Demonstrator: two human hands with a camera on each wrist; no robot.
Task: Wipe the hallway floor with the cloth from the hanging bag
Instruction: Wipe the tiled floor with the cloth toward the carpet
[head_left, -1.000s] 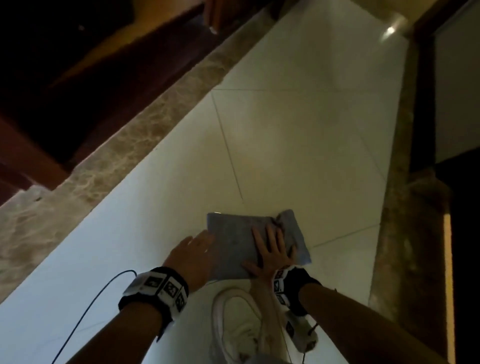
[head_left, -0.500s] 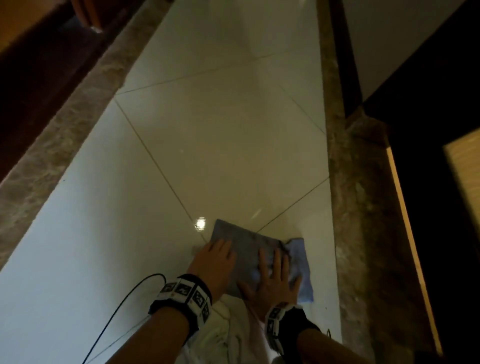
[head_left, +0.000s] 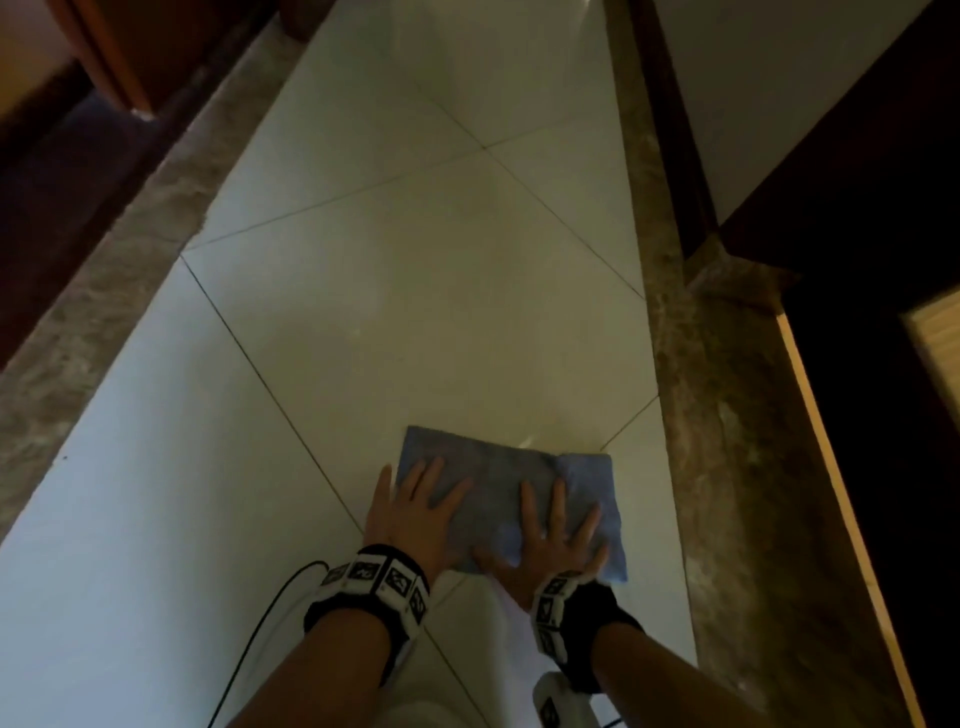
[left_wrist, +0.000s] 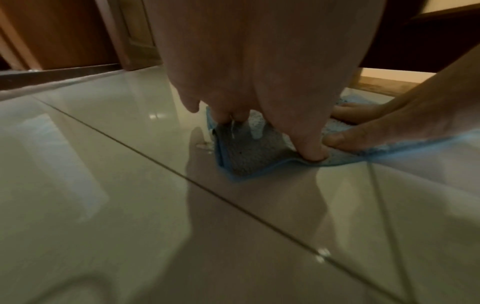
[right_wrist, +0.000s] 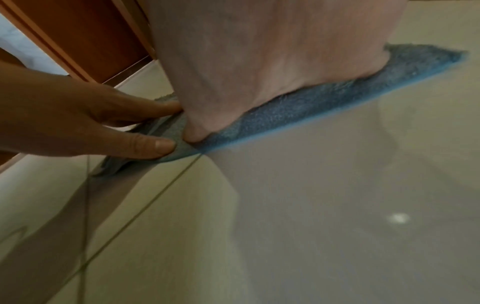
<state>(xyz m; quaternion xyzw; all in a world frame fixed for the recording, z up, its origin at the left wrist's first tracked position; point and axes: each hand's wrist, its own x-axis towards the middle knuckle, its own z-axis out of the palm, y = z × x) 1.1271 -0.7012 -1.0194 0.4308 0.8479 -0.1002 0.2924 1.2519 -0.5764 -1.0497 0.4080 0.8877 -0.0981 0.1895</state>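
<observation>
On the pale tiled floor (head_left: 426, 291) I see a blue cloth (head_left: 498, 483) lying flat (near the right marble border (head_left: 727, 415)); my left hand (head_left: 415, 514) and right hand (head_left: 550, 540) press it, fingers spread straight.

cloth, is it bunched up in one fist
No, the cloth lies spread on the floor with the left hand and right hand pressing flat on it.

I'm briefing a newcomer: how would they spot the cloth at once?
Look down the pale glossy tiled floor toward its brown marbled border strip on the right. Beside it, the flat blue-grey cloth lies under the left hand and right hand, the only fabric there.
</observation>
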